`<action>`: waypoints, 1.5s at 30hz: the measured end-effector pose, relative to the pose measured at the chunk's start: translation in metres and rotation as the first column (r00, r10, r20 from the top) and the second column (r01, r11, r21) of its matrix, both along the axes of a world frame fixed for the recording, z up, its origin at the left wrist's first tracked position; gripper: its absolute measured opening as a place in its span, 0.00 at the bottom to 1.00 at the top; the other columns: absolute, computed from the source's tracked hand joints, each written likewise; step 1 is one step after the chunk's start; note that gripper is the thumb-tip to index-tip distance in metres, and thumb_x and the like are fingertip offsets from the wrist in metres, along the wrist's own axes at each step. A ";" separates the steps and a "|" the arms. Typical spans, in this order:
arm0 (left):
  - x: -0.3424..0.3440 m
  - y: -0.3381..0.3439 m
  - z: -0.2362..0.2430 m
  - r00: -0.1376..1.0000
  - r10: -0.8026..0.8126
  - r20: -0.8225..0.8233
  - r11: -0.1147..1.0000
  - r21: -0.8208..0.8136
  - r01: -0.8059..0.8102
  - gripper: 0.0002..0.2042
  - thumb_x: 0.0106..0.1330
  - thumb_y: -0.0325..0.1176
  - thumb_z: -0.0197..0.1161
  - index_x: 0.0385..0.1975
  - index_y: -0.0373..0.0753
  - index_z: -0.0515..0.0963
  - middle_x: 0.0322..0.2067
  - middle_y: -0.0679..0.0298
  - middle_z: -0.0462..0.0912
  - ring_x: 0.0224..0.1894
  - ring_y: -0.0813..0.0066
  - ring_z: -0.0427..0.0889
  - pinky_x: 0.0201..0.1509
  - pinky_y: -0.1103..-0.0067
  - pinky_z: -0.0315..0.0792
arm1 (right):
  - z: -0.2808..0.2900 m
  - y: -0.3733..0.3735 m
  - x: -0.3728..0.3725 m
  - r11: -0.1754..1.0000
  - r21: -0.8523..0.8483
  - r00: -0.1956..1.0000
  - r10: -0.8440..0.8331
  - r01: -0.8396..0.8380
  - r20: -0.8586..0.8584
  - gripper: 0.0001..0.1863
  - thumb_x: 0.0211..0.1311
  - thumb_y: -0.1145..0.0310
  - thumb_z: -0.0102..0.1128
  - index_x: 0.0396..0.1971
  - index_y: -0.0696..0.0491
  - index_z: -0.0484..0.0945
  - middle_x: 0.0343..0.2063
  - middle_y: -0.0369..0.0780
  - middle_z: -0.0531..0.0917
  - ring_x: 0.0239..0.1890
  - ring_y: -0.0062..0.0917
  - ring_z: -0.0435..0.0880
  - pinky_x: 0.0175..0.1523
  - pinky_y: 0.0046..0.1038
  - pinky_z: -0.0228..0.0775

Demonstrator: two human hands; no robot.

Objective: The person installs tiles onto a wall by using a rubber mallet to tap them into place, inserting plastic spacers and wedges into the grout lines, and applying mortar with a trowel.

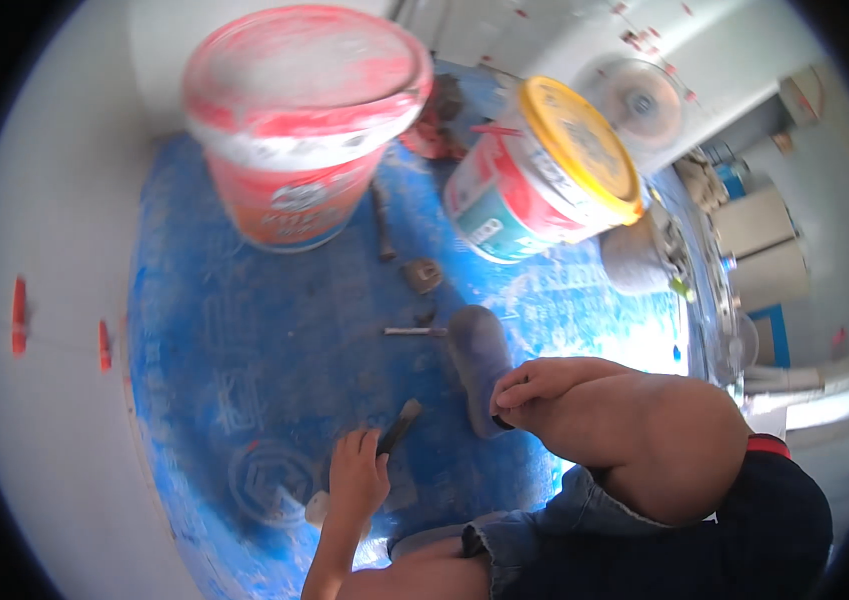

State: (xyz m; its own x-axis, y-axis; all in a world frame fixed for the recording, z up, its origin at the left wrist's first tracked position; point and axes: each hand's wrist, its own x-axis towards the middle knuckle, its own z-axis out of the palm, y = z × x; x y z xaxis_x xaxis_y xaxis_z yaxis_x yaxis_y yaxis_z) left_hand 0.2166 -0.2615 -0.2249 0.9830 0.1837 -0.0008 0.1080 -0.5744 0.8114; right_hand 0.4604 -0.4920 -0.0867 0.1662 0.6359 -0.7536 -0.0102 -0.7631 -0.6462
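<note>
My left hand (360,470), low in the middle, has its fingers closed on a dark flat-handled tool (400,430) with a paler tip. A small white object (321,508) lies on the blue floor covering (215,370), partly behind that hand. My right hand (525,388) rests by my bent leg at the ankle, just above a grey shoe (475,350); its fingers are curled, and what they hold, if anything, is unclear. Left of the shoe's toe lies a thin light-handled tool (410,331), with a small tan block (423,275) farther back.
A red-lidded bucket (295,200) and a tilted-looking yellow-lidded bucket (505,200) stand ahead, a long tool (382,225) lying between them. A grey bucket (630,255) is farther right. A white wall (65,330) with red clips runs along the left; a fan-like round object (640,105) sits behind.
</note>
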 end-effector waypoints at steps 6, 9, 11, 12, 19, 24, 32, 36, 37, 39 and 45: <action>0.017 -0.027 -0.026 0.975 -0.162 -0.152 0.979 0.102 0.178 0.19 0.58 0.33 0.67 0.49 0.36 0.74 0.47 0.51 0.77 0.49 0.49 0.76 0.52 0.63 0.72 | -0.005 -0.082 -0.028 0.983 0.006 0.977 -0.181 0.182 0.108 0.14 0.66 0.62 0.59 0.45 0.55 0.81 0.37 0.41 0.84 0.42 0.27 0.82 0.48 0.30 0.73; 0.003 -0.042 -0.047 0.998 -0.052 0.046 0.985 0.166 0.044 0.17 0.58 0.29 0.66 0.46 0.33 0.73 0.43 0.48 0.75 0.45 0.46 0.75 0.49 0.59 0.70 | -0.026 -0.104 -0.025 0.979 0.006 0.964 -0.203 0.205 0.171 0.14 0.66 0.62 0.58 0.45 0.55 0.81 0.38 0.41 0.84 0.42 0.27 0.82 0.49 0.29 0.73; -0.029 -0.030 -0.117 0.993 0.043 0.108 0.986 0.159 -0.060 0.15 0.60 0.31 0.65 0.43 0.32 0.75 0.35 0.46 0.75 0.38 0.46 0.76 0.44 0.57 0.72 | -0.042 -0.112 -0.012 0.979 0.015 0.957 -0.204 0.206 0.206 0.14 0.67 0.62 0.57 0.45 0.55 0.81 0.38 0.41 0.84 0.43 0.27 0.82 0.49 0.29 0.73; -0.033 -0.021 -0.149 0.992 0.086 0.091 0.990 0.107 -0.096 0.13 0.61 0.33 0.64 0.41 0.31 0.76 0.31 0.45 0.75 0.34 0.48 0.77 0.41 0.57 0.72 | -0.052 -0.115 -0.005 0.978 0.017 0.952 -0.206 0.208 0.226 0.14 0.67 0.62 0.57 0.45 0.55 0.81 0.38 0.41 0.84 0.43 0.27 0.82 0.50 0.29 0.73; 0.019 -0.066 0.055 0.764 0.505 -0.403 0.854 0.105 -0.509 0.13 0.61 0.30 0.63 0.43 0.30 0.79 0.36 0.51 0.82 0.37 0.55 0.79 0.42 0.65 0.71 | -0.120 -0.243 0.020 0.831 -0.059 0.798 -0.508 0.553 0.323 0.14 0.69 0.63 0.55 0.44 0.55 0.81 0.39 0.41 0.84 0.45 0.26 0.83 0.52 0.29 0.74; 0.064 -0.035 0.075 0.870 0.453 -0.193 0.879 0.258 -0.400 0.11 0.63 0.32 0.60 0.39 0.30 0.80 0.30 0.49 0.83 0.31 0.57 0.81 0.40 0.66 0.74 | -0.155 -0.363 0.015 0.340 -0.007 0.324 -0.889 0.940 0.322 0.16 0.63 0.57 0.59 0.42 0.55 0.82 0.31 0.37 0.85 0.28 0.20 0.84 0.35 0.27 0.76; 0.208 -0.017 0.081 0.913 0.174 -0.369 0.943 0.330 -0.047 0.12 0.66 0.36 0.60 0.39 0.32 0.81 0.33 0.50 0.83 0.32 0.55 0.82 0.41 0.66 0.76 | -0.178 -0.683 0.051 -0.119 0.123 -0.170 -0.599 0.985 0.782 0.20 0.59 0.57 0.58 0.45 0.57 0.79 0.39 0.55 0.84 0.42 0.45 0.85 0.50 0.39 0.76; 0.269 -0.031 0.093 0.889 0.046 -0.456 0.903 0.400 0.159 0.12 0.66 0.36 0.60 0.39 0.33 0.81 0.33 0.50 0.83 0.33 0.55 0.82 0.41 0.66 0.76 | -0.175 -0.805 0.078 -0.166 0.101 -0.156 -0.362 0.981 0.919 0.29 0.59 0.57 0.61 0.54 0.60 0.71 0.45 0.58 0.82 0.49 0.51 0.81 0.56 0.43 0.72; 0.279 -0.033 0.099 0.876 0.028 -0.481 0.885 0.419 0.202 0.12 0.66 0.36 0.60 0.39 0.33 0.81 0.34 0.50 0.83 0.33 0.55 0.82 0.41 0.66 0.76 | -0.173 -0.826 0.088 -0.219 0.052 -0.133 -0.377 0.974 0.917 0.31 0.59 0.57 0.61 0.56 0.62 0.69 0.47 0.58 0.81 0.51 0.51 0.80 0.58 0.42 0.71; 0.298 -0.040 0.109 0.852 0.007 -0.523 0.853 0.448 0.268 0.12 0.66 0.37 0.60 0.39 0.33 0.81 0.34 0.50 0.83 0.33 0.55 0.82 0.42 0.66 0.76 | -0.174 -0.861 0.104 -0.267 0.011 -0.086 -0.274 0.964 0.958 0.32 0.57 0.59 0.61 0.59 0.60 0.67 0.56 0.56 0.72 0.59 0.48 0.73 0.62 0.41 0.68; 0.334 -0.032 0.131 0.784 -0.051 -0.619 0.771 0.475 0.425 0.12 0.67 0.37 0.60 0.40 0.33 0.81 0.34 0.50 0.83 0.33 0.55 0.82 0.42 0.66 0.76 | -0.169 -0.951 0.107 -0.076 0.085 -0.088 -0.035 0.993 0.995 0.36 0.57 0.68 0.62 0.66 0.57 0.60 0.69 0.49 0.58 0.65 0.49 0.68 0.65 0.38 0.66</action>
